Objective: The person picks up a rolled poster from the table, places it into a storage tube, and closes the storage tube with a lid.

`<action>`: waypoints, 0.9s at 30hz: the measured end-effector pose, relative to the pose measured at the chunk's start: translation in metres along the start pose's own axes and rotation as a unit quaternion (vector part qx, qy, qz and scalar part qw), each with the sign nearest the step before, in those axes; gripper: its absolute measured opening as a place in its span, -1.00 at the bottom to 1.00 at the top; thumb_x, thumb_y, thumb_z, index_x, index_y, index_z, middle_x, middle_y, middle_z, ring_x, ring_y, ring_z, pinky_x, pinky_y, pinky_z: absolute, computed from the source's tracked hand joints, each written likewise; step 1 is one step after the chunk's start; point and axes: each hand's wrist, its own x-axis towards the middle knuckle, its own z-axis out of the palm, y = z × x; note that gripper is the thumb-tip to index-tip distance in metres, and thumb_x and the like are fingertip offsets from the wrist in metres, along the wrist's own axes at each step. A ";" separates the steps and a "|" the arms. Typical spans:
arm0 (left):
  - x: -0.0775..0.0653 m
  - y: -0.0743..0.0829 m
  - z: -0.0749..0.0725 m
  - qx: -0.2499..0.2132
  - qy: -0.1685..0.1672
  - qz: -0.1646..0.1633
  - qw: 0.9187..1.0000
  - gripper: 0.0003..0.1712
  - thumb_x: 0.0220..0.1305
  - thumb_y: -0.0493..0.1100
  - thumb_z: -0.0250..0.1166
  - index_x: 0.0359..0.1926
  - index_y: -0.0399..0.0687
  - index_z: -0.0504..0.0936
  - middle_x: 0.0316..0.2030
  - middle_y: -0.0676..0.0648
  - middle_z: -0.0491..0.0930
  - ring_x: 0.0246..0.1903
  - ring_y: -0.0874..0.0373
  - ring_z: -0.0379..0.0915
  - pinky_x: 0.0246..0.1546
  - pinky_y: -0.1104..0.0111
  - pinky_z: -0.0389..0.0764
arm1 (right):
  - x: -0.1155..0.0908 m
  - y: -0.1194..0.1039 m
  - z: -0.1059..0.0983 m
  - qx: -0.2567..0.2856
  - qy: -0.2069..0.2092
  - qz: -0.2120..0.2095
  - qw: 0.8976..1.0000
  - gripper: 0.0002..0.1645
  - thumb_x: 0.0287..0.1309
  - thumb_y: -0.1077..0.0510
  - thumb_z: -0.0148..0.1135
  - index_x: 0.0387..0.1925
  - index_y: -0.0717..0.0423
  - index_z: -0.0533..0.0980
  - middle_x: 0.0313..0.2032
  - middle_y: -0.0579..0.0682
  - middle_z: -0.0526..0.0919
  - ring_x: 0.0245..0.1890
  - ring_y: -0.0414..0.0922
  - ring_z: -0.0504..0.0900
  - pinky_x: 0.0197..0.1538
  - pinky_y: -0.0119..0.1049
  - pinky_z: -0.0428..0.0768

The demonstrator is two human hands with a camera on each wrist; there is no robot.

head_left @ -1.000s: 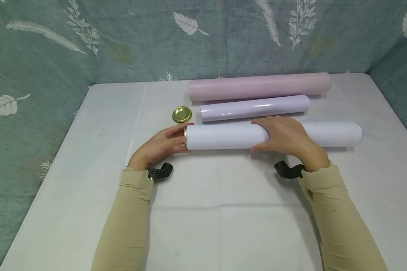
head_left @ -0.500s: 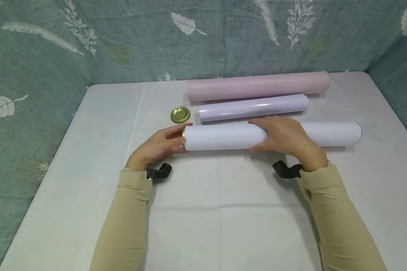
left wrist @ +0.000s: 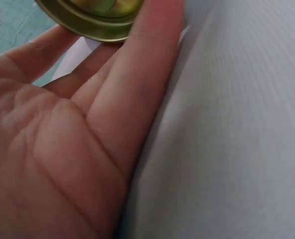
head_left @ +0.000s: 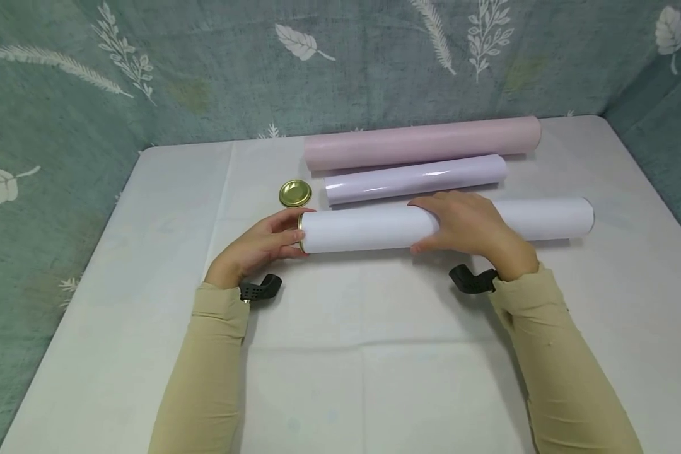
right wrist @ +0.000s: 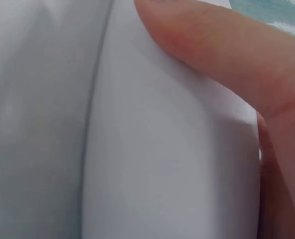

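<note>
A long white cardboard tube (head_left: 369, 229) lies across the table under both hands. My left hand (head_left: 255, 249) grips its left end, thumb in front and fingers behind, right at the gold metal lid (left wrist: 87, 27) that caps it. In the left wrist view that lid sits between the fingertips, with the palm facing it. My right hand (head_left: 468, 227) is curled over the tube right of its middle. The right wrist view shows the thumb (right wrist: 202, 35) lying along the white surface; most of the other fingers are hidden behind the tube.
A second gold lid (head_left: 295, 193) lies flat just behind the left hand. Behind the white tube are a shiny lilac roll (head_left: 414, 180) and a longer pink tube (head_left: 422, 144). The white-covered table (head_left: 318, 391) meets a green leaf-patterned cloth (head_left: 363, 75) at the back and sides.
The whole head view has shifted slightly, so everything appears a little further left. Both hands keep the same grip on the tube, and nothing has been let go.
</note>
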 end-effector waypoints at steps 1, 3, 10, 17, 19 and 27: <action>0.000 0.000 0.000 0.004 -0.003 -0.001 1.000 -0.38 0.17 -0.24 0.20 0.24 -0.08 0.20 0.13 -0.21 0.22 -0.03 -0.11 0.35 -0.07 0.11 0.44 | 0.000 0.000 0.000 -0.001 -0.001 -0.002 1.000 0.00 -0.47 -0.48 0.30 0.13 -0.24 0.36 0.03 -0.08 0.47 0.01 -0.07 0.42 -0.11 -0.07 0.38; -0.001 0.001 0.001 0.016 -0.011 -0.005 1.000 -0.36 0.15 -0.24 0.22 0.24 -0.03 0.20 0.12 -0.22 0.24 -0.01 -0.12 0.33 -0.06 0.11 0.43 | 0.000 0.001 0.000 -0.001 -0.001 -0.004 1.000 -0.01 -0.48 -0.48 0.31 0.12 -0.24 0.37 0.03 -0.08 0.48 0.00 -0.07 0.43 -0.12 -0.07 0.38; -0.004 0.009 0.003 0.084 -0.033 -0.013 0.996 -0.34 0.12 -0.20 0.26 0.23 0.00 0.22 0.07 -0.22 0.34 -0.01 -0.08 0.35 -0.03 0.19 0.42 | -0.001 0.004 0.000 0.012 -0.018 -0.003 1.000 -0.09 -0.48 -0.43 0.35 0.05 -0.25 0.41 -0.01 -0.17 0.50 -0.06 -0.09 0.46 -0.11 -0.10 0.38; -0.006 0.014 0.005 0.141 -0.013 -0.024 0.990 -0.36 0.08 -0.15 0.30 0.19 0.04 0.27 0.02 -0.16 0.41 -0.01 0.00 0.37 -0.03 0.27 0.42 | -0.001 0.004 -0.001 0.008 -0.027 -0.007 1.000 -0.07 -0.45 -0.44 0.34 0.08 -0.23 0.39 0.01 -0.15 0.48 -0.02 -0.09 0.44 -0.08 -0.09 0.37; -0.007 0.017 0.007 0.144 -0.009 -0.030 0.989 -0.36 0.09 -0.17 0.29 0.19 0.01 0.26 0.01 -0.17 0.41 -0.01 0.00 0.37 -0.04 0.27 0.42 | -0.002 0.004 -0.001 0.011 -0.030 -0.005 0.999 -0.07 -0.44 -0.44 0.33 0.09 -0.23 0.38 0.02 -0.15 0.47 -0.02 -0.09 0.43 -0.07 -0.09 0.36; -0.016 0.033 0.019 0.192 0.021 -0.029 0.981 -0.36 0.09 -0.17 0.29 0.20 -0.02 0.27 0.02 -0.15 0.37 0.04 0.06 0.30 -0.03 0.30 0.40 | -0.001 0.004 -0.001 0.014 -0.028 -0.004 0.999 -0.07 -0.44 -0.45 0.32 0.08 -0.24 0.38 0.02 -0.17 0.47 -0.02 -0.10 0.43 -0.07 -0.10 0.36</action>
